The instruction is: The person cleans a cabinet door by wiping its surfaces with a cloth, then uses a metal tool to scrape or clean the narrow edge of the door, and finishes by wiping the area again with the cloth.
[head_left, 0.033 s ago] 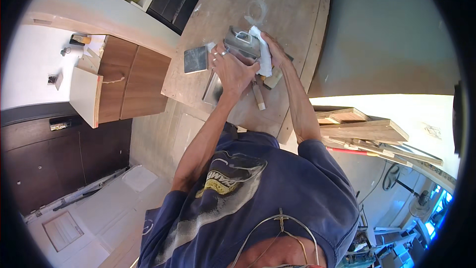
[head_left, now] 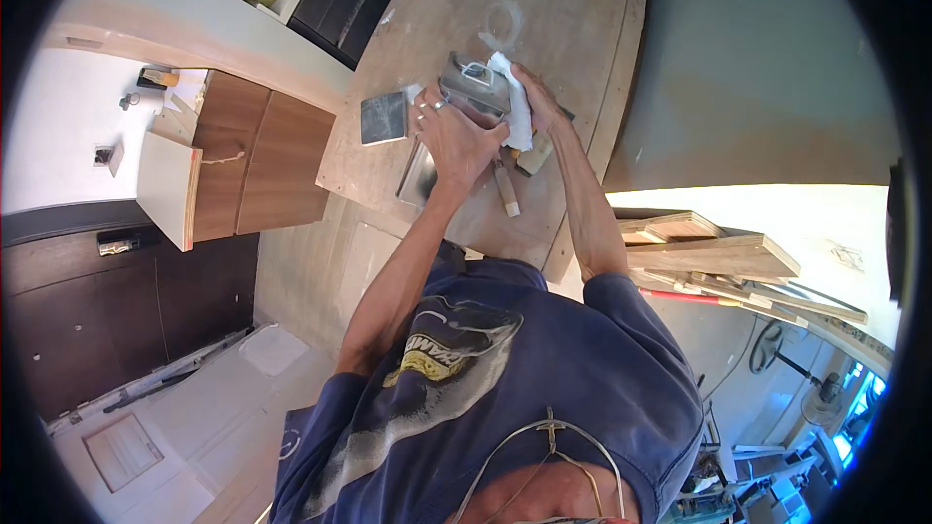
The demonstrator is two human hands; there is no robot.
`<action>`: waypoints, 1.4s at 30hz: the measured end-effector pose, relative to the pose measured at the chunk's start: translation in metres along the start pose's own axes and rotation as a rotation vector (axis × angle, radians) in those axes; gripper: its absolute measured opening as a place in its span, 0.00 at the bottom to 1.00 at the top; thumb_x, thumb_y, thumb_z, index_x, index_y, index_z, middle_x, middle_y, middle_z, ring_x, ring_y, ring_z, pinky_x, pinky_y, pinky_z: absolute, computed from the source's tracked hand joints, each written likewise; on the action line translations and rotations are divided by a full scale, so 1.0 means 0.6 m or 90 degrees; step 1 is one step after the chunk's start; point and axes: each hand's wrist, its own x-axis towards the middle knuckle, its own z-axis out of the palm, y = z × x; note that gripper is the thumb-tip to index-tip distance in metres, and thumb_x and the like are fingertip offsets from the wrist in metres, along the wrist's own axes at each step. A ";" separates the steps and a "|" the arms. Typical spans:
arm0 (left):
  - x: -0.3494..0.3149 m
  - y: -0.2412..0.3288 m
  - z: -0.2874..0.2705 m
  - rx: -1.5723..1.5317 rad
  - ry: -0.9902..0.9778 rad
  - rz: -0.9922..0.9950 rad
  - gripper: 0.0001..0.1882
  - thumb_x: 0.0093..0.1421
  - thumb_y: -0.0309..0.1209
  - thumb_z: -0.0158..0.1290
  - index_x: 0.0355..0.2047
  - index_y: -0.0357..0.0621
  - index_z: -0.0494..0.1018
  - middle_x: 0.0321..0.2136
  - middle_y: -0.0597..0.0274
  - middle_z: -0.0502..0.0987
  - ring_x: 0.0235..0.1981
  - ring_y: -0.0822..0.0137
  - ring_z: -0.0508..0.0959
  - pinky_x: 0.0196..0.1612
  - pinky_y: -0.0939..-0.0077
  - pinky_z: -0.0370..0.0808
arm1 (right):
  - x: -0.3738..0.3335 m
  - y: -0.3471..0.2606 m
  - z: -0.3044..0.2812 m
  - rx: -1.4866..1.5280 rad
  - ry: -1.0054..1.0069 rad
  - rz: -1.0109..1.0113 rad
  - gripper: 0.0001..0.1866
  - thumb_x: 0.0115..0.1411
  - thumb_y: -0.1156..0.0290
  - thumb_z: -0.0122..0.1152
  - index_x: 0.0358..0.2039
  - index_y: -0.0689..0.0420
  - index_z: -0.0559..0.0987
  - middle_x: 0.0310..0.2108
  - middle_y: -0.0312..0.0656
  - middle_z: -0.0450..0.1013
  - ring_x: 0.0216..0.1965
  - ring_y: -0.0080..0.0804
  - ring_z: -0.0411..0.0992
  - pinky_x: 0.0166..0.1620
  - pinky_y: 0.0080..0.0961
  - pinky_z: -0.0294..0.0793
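Note:
A grey metal box with a wire loop handle [head_left: 475,75] rests on the wooden tabletop [head_left: 573,15]. My left hand [head_left: 454,136], rings on its fingers, is wrapped round the near left side of this box. On the far right side my right hand [head_left: 537,102] presses a white cloth [head_left: 515,102] against the box, fingers closed over it. Just below the hands lies a tool with a wooden handle [head_left: 506,189]; its other end is hidden. A shiny metal plate or tray [head_left: 417,178] shows partly from under my left wrist. Near my right wrist is a flat block [head_left: 534,157], partly covered.
A dark square slab [head_left: 384,117] lies left of the box. Brown cabinets [head_left: 257,160] stand to the left, and a grey wall or panel [head_left: 748,68] borders the table on the right. Wooden boards [head_left: 714,254] are stacked at the lower right.

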 end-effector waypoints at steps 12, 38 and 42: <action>0.008 0.002 0.013 0.023 0.009 0.030 0.60 0.33 0.43 0.73 0.62 0.29 0.53 0.55 0.36 0.62 0.60 0.39 0.62 0.61 0.42 0.60 | 0.024 0.014 -0.023 0.033 -0.056 -0.005 0.31 0.70 0.48 0.51 0.65 0.56 0.68 0.60 0.43 0.68 0.59 0.34 0.66 0.61 0.34 0.67; -0.174 -0.196 -0.123 -0.278 0.156 -0.088 0.65 0.35 0.46 0.78 0.64 0.30 0.49 0.58 0.39 0.57 0.62 0.44 0.62 0.65 0.52 0.61 | -0.121 0.003 0.252 -0.518 -0.067 -0.295 0.23 0.73 0.57 0.43 0.58 0.60 0.75 0.53 0.48 0.76 0.56 0.41 0.72 0.60 0.32 0.66; -0.223 -0.218 -0.085 -0.276 0.198 -0.051 0.69 0.35 0.47 0.79 0.66 0.33 0.45 0.60 0.40 0.55 0.64 0.41 0.59 0.68 0.51 0.58 | -0.145 0.019 0.250 -0.560 -0.078 -0.321 0.22 0.74 0.59 0.45 0.56 0.62 0.75 0.54 0.47 0.75 0.56 0.39 0.71 0.60 0.32 0.65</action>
